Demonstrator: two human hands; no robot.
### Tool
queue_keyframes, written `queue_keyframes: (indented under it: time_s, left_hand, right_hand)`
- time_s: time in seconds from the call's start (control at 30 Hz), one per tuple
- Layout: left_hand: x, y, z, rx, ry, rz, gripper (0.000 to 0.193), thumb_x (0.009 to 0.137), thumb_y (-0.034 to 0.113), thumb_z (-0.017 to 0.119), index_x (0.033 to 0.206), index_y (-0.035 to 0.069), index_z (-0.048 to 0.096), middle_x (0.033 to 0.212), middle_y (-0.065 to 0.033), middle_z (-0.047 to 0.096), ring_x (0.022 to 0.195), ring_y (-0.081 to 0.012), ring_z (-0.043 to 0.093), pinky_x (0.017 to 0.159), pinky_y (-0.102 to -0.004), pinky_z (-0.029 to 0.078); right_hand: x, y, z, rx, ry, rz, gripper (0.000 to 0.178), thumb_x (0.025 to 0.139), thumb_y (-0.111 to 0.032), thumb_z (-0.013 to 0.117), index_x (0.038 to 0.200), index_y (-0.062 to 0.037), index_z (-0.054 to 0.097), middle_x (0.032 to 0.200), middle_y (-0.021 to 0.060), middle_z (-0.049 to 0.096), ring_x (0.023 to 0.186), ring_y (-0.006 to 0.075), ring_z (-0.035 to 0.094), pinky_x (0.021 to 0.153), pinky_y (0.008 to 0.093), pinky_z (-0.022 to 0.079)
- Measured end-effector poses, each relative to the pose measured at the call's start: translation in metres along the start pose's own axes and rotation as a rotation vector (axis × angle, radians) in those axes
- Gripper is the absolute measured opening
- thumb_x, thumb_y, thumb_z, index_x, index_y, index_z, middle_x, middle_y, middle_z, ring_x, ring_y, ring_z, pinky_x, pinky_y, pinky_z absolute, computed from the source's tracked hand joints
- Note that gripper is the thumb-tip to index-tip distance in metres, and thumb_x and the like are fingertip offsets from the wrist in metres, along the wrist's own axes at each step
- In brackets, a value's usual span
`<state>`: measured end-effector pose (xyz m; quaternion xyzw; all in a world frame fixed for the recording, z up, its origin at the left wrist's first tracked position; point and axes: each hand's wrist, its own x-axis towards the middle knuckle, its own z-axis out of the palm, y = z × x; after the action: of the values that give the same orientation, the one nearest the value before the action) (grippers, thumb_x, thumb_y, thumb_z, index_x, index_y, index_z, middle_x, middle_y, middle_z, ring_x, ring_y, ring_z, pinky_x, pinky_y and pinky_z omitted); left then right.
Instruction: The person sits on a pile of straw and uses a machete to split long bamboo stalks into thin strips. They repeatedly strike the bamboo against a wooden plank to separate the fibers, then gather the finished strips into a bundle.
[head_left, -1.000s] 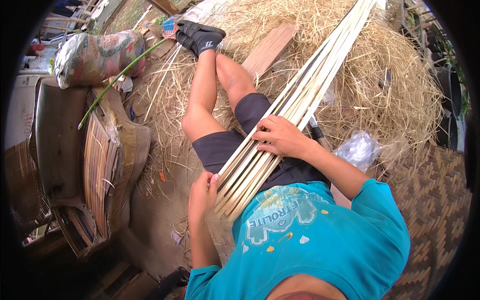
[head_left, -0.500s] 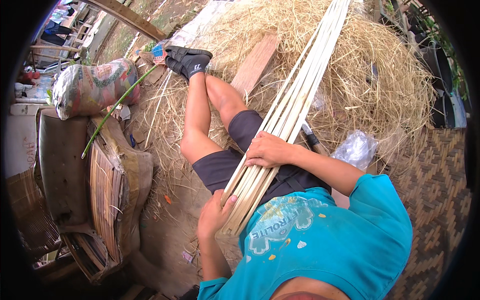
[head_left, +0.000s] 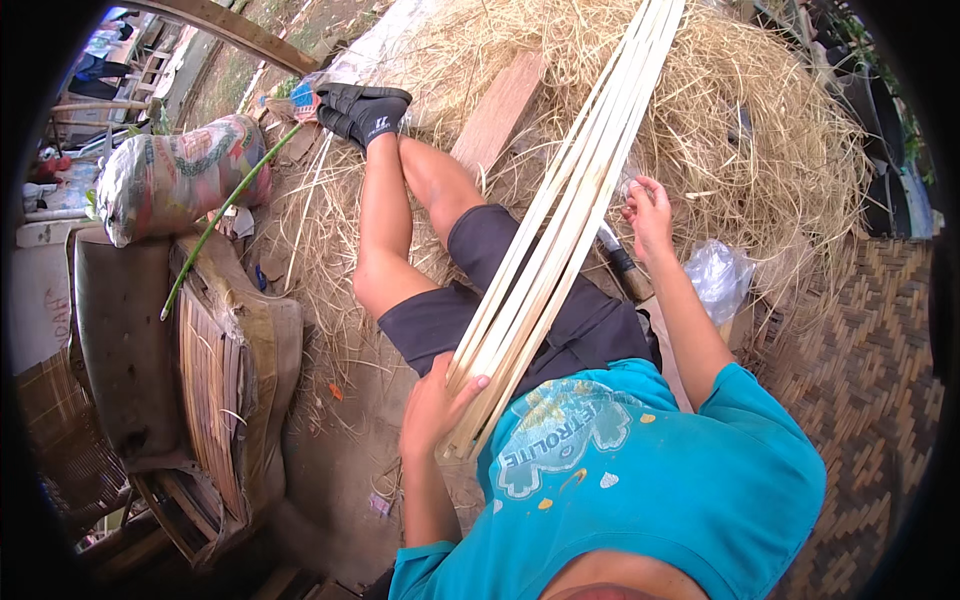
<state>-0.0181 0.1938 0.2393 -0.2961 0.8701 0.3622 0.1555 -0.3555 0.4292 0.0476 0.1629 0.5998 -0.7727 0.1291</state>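
Observation:
A bundle of long, pale bamboo strips lies slantwise across my lap, running from near my belly up to the far edge of the view. Near its lower end my left hand is closed round the strips, thumb on top. My right hand is raised just right of the bundle, off the strips, its fingers loosely bent and apart with nothing visible in them. Between the bundle and my right forearm lies a knife with a dark band at its handle, partly hidden.
A heap of fine shavings spreads ahead, with a wooden plank on it. A clear plastic bag sits right of my forearm, by a woven mat. At left are a worn seat, a stuffed sack and a green stalk.
My right hand has let go of the strips and moved up and right, away from the bundle. My left hand still holds the lower end, slightly higher in view.

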Motion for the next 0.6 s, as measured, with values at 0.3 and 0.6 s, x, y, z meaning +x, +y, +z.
queue_keyframes:
  time_s: [0.3, 0.6]
  left_hand:
    - [0.016, 0.016, 0.000, 0.120, -0.194, -0.095, 0.067, 0.089, 0.053, 0.076, 0.122, -0.002, 0.056, 0.103, -0.0260, 0.072, 0.100, -0.0420, 0.071, 0.086, -0.0465, 0.054]
    - [0.050, -0.036, -0.021, -0.196, -0.306, 0.028, 0.047, 0.100, 0.040, 0.068, 0.118, -0.004, 0.063, 0.102, -0.0146, 0.072, 0.092, -0.0198, 0.067, 0.086, -0.0374, 0.054]
  right_hand:
    - [-0.066, -0.006, 0.047, -0.037, -0.386, 0.383, 0.040, 0.097, -0.032, 0.073, 0.123, -0.0027, 0.063, 0.105, 0.0076, 0.071, 0.097, 0.0155, 0.067, 0.085, 0.0319, 0.055]
    - [-0.068, -0.015, 0.030, -0.074, -0.486, 0.263, 0.043, 0.097, -0.028, 0.073, 0.124, 0.0037, 0.066, 0.114, 0.0113, 0.072, 0.104, 0.0172, 0.067, 0.094, 0.0335, 0.052]
